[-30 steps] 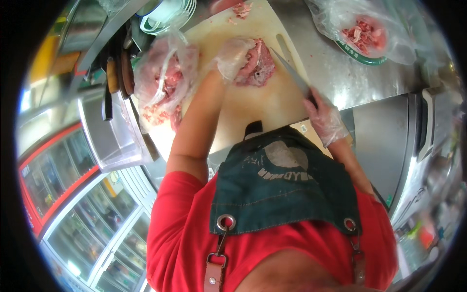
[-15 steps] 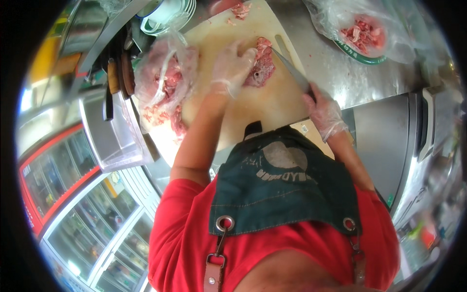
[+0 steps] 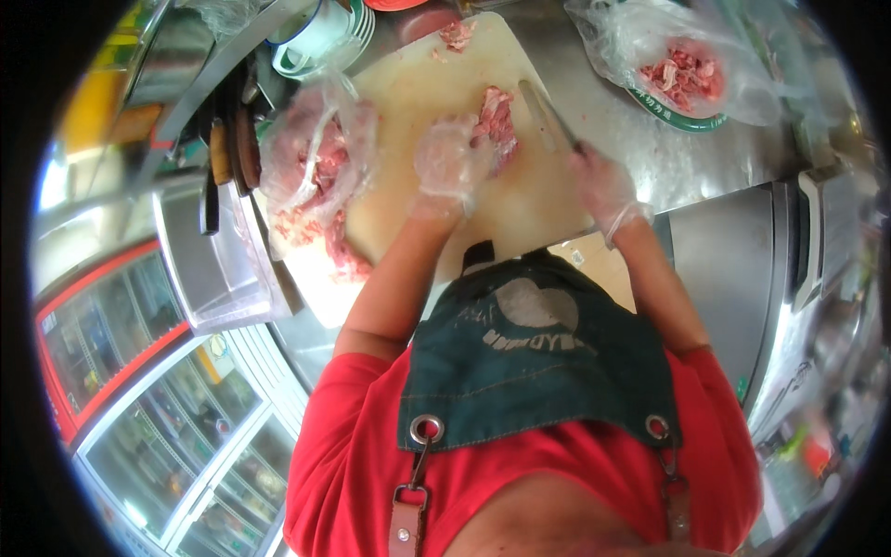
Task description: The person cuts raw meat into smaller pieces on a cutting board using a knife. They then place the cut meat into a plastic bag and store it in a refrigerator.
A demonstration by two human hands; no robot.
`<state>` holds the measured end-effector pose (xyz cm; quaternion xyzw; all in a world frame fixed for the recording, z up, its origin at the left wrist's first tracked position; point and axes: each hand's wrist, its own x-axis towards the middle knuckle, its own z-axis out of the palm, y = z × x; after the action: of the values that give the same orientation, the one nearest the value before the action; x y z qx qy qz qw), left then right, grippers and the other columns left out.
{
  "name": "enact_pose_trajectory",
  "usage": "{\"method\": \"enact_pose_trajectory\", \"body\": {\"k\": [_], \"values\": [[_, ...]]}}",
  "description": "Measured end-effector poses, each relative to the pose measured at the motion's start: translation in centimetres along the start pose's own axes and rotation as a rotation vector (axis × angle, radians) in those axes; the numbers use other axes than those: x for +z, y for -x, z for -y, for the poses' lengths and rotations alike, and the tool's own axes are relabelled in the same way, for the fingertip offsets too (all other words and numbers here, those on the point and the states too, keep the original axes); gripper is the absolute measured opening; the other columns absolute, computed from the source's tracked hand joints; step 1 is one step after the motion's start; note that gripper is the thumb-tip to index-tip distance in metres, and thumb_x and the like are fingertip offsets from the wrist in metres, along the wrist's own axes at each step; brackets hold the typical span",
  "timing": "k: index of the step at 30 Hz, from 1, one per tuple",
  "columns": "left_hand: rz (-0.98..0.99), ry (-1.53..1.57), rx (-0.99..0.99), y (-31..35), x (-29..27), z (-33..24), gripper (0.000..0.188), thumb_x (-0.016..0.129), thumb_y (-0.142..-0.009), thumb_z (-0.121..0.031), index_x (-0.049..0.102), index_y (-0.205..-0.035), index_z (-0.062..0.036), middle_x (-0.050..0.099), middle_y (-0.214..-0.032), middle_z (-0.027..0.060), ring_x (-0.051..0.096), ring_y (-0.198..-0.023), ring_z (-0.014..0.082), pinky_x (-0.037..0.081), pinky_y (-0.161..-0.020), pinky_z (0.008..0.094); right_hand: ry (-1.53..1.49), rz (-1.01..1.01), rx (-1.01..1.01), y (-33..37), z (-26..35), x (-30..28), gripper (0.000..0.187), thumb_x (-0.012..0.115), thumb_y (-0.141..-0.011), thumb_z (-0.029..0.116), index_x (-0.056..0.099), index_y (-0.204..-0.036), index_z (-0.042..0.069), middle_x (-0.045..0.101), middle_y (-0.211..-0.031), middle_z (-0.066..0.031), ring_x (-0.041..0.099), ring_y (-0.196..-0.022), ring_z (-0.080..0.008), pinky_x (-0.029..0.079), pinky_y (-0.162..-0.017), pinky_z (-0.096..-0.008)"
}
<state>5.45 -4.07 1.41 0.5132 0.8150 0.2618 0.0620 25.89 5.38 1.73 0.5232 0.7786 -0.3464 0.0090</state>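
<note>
A piece of red raw meat (image 3: 498,123) is on the pale cutting board (image 3: 408,84). My left hand (image 3: 449,162), in a clear plastic glove, grips the meat's left edge; its fingertips are somewhat blurred. To the right, my gloved right hand (image 3: 601,184) is closed around the handle of a knife (image 3: 557,123). The blade points away from me over the board's right side, apart from the meat. A clear plastic bag of meat (image 3: 320,153) lies at the board's left, with loose trimmings (image 3: 311,227) and a strip of meat on its near side.
Small meat scraps (image 3: 457,35) lie at the board's far end. A green-rimmed plate (image 3: 682,113) under plastic holds cut meat at the far right. Several knives with wooden and dark handles (image 3: 219,153) hang at the left, near a white enamel mug (image 3: 311,42) and a metal tray (image 3: 209,251).
My left hand has drawn slightly toward me, and the meat has turned to look narrower. My right hand has shifted up and left with the knife, whose blade now appears thinner.
</note>
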Motion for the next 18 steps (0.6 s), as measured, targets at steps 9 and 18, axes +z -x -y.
{"method": "enact_pose_trajectory", "body": {"k": [9,18], "values": [[-0.069,-0.038,0.026,0.5,0.2,-0.7,0.024,0.059,-0.079,-0.015,0.066,-0.098,-0.0040,0.063,-0.095,0.0175,0.059,-0.092,0.0357,0.049,-0.079,0.0435,-0.147,0.157,-0.140,1.7,0.6,-0.6,0.049,0.047,-0.095,0.036,0.052,-0.130,0.003,0.062,-0.108,-0.0278,0.060,-0.103,-0.0417,0.047,-0.090,-0.0422],[-0.006,0.005,0.341,-0.4,1.2,0.7,0.021,0.060,-0.075,-0.007,0.067,-0.094,-0.0061,0.064,-0.091,0.0153,0.059,-0.086,0.0350,0.049,-0.074,0.0434,-0.033,0.183,-0.179,-0.9,2.3,0.5,0.041,0.044,-0.097,0.033,0.054,-0.119,0.001,0.061,-0.107,-0.0275,0.058,-0.102,-0.0425,0.045,-0.088,-0.0461]]}}
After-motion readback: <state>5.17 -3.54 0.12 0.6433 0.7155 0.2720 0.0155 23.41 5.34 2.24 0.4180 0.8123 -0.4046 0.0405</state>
